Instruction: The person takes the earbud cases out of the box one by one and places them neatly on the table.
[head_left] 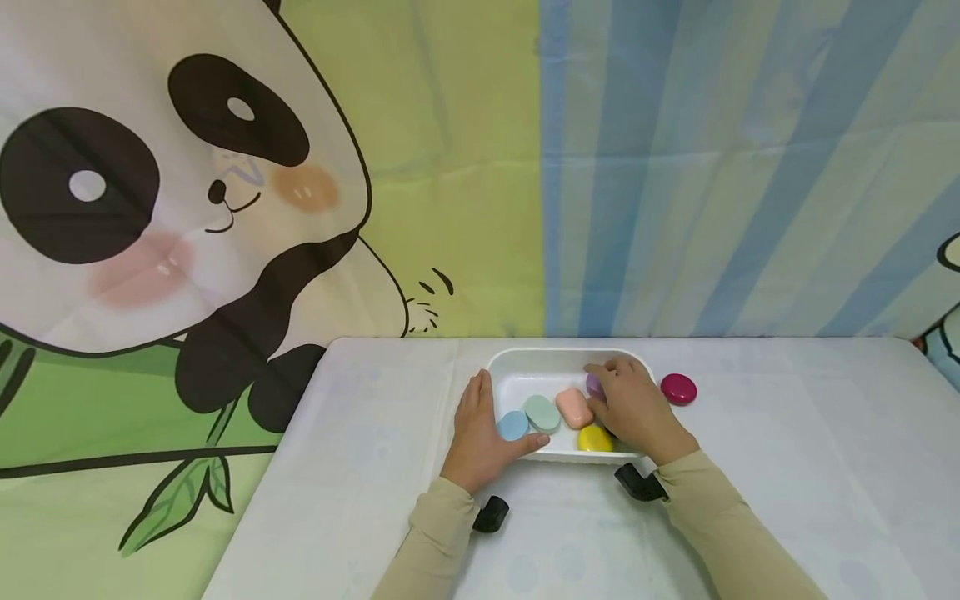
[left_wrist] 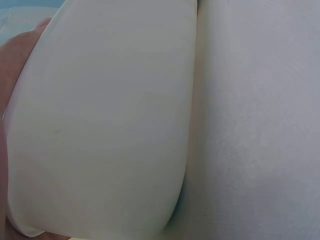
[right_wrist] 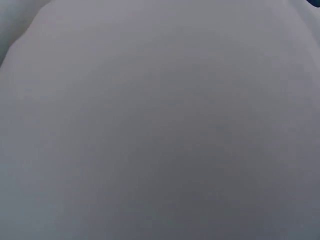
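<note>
A white tray holds several small soap-like pieces. My left hand grips its near left corner, with the fingers along the left side and the thumb over the front rim. Close up in the left wrist view, the tray's outer wall lies beside part of that hand. Inside the tray's right part, my right hand pinches a purple soap, which it partly hides. Around it are a pink rectangular soap, a yellow soap, a pale green round soap and a light blue round soap.
A dark red round soap lies on the white-covered table, just right of the tray. Behind the table hangs a cloth with a panda print. The right wrist view shows only a blurred pale surface.
</note>
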